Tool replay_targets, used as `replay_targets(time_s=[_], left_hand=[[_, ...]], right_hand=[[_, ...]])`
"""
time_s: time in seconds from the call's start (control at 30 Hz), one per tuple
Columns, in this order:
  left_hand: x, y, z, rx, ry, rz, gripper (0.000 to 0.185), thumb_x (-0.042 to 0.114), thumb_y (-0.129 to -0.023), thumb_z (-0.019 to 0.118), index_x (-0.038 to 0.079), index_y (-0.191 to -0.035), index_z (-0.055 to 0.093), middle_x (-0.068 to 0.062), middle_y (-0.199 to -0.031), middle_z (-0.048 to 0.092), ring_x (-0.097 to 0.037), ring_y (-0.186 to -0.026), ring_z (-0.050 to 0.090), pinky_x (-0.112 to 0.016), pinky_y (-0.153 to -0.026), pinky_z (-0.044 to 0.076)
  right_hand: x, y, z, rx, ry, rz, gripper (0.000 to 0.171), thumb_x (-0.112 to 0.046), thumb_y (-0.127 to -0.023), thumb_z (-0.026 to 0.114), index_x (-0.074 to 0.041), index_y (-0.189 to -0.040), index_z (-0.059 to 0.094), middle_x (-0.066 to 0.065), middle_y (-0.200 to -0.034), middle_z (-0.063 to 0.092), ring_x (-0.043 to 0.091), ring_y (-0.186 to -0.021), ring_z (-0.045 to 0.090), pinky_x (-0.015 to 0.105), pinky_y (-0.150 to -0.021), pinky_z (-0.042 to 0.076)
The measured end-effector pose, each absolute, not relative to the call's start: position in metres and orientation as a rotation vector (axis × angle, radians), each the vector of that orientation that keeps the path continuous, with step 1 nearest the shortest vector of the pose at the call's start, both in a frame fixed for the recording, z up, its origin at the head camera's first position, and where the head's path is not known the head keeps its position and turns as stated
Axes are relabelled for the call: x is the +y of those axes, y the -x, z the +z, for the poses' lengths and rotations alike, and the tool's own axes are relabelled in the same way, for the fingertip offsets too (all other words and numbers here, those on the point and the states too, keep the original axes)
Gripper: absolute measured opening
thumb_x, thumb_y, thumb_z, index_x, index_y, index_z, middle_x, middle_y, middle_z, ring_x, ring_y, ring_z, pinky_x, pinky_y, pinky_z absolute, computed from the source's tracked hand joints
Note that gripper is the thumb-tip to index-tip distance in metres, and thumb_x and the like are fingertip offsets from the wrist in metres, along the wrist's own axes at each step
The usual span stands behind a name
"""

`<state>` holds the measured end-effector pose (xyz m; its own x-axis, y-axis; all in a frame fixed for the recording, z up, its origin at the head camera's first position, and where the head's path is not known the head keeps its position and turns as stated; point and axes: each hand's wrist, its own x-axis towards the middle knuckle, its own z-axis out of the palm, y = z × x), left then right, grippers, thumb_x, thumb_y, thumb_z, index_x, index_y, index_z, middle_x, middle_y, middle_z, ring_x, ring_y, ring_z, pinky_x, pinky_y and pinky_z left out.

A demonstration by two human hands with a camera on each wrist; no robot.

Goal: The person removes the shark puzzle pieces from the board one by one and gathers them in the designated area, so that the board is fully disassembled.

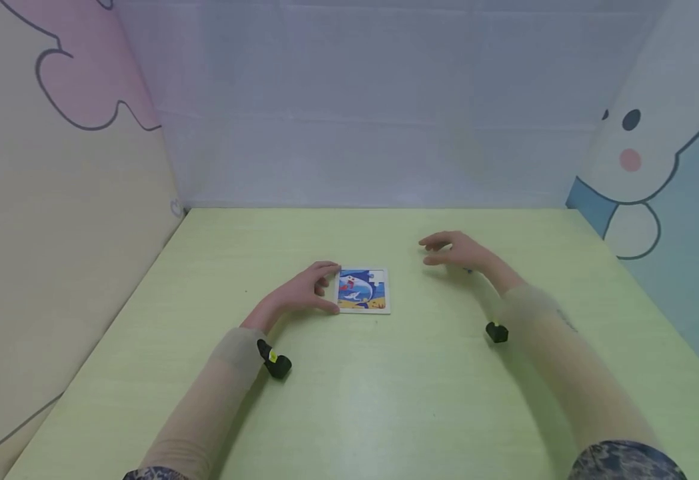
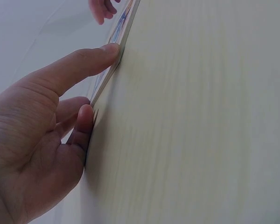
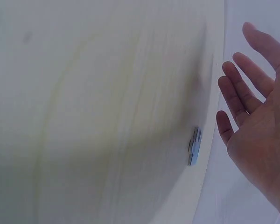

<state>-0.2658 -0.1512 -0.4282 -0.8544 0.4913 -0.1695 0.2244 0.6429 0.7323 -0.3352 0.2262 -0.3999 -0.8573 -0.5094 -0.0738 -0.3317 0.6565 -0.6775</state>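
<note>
A small square jigsaw puzzle (image 1: 361, 297) with a white frame lies flat on the table, its picture a whale in blue water over yellow sand. A white, piece-shaped spot shows at its upper right. My left hand (image 1: 310, 290) holds the frame at its left side, thumb at the near corner and forefinger at the far one. In the left wrist view the thumb (image 2: 100, 58) lies against the frame's edge. My right hand (image 1: 457, 253) hovers to the right of the puzzle, fingers loosely bent and nothing in them. Below it lies a blue puzzle piece (image 3: 194, 147), mostly hidden in the head view.
The pale wooden table (image 1: 355, 387) reaches to a white cloth backdrop (image 1: 361, 113). Printed panels stand on both sides, the right panel (image 1: 685, 220) with a cartoon animal. Each wrist carries a small black camera, such as the left wrist camera (image 1: 277, 365).
</note>
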Motion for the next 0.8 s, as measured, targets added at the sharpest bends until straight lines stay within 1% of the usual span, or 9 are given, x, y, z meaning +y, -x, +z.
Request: replay_targets(time_s=[0.13,0.27,0.43,0.63,0.8], left_hand=[[-0.150,0.266,-0.430,2.509,-0.578,1.053,0.093,0.024,-0.079,0.084,0.015,-0.155,0.032,-0.003,-0.160,0.026,-0.026,-0.121,0.048,-0.040,-0.102,0.045],[-0.149,0.266,-0.430,2.516,-0.581,1.046,0.092,0.025,-0.079,0.084,0.014,-0.155,0.033,-0.005,-0.160,0.027,-0.025,-0.119,0.048,-0.038,-0.100,0.045],[-0.148,0.265,-0.428,2.519,-0.576,1.047,0.092,0.025,-0.078,0.084,0.014,-0.155,0.033,-0.004,-0.160,0.027,-0.025,-0.119,0.048,-0.039,-0.100,0.045],[-0.148,0.266,-0.427,2.525,-0.583,1.040,0.092,0.026,-0.078,0.084,0.014,-0.154,0.034,-0.004,-0.159,0.028,-0.025,-0.118,0.048,-0.038,-0.099,0.045],[-0.147,0.266,-0.427,2.524,-0.588,1.038,0.090,0.026,-0.079,0.083,0.015,-0.154,0.034,-0.005,-0.159,0.028,-0.025,-0.118,0.048,-0.038,-0.099,0.044]], right_hand=[[0.203,0.334,-0.403,2.609,0.688,-1.034,0.055,-0.028,-0.089,0.072,-0.007,-0.138,0.057,0.016,-0.133,0.060,0.033,-0.122,0.053,0.048,-0.102,0.041],[0.181,0.329,-0.405,2.621,0.693,-1.052,0.056,-0.027,-0.087,0.073,-0.008,-0.138,0.057,0.015,-0.133,0.061,0.032,-0.122,0.054,0.049,-0.103,0.042],[0.158,0.321,-0.408,2.661,0.704,-1.039,0.055,-0.025,-0.087,0.074,-0.007,-0.136,0.058,0.016,-0.132,0.062,0.032,-0.121,0.056,0.049,-0.105,0.043],[0.140,0.306,-0.410,2.660,0.716,-0.992,0.055,-0.023,-0.086,0.075,-0.007,-0.136,0.058,0.014,-0.131,0.063,0.031,-0.121,0.056,0.048,-0.104,0.044],[0.131,0.298,-0.414,2.666,0.755,-0.976,0.055,-0.020,-0.084,0.078,-0.008,-0.134,0.060,0.013,-0.129,0.064,0.030,-0.120,0.056,0.048,-0.106,0.043]])
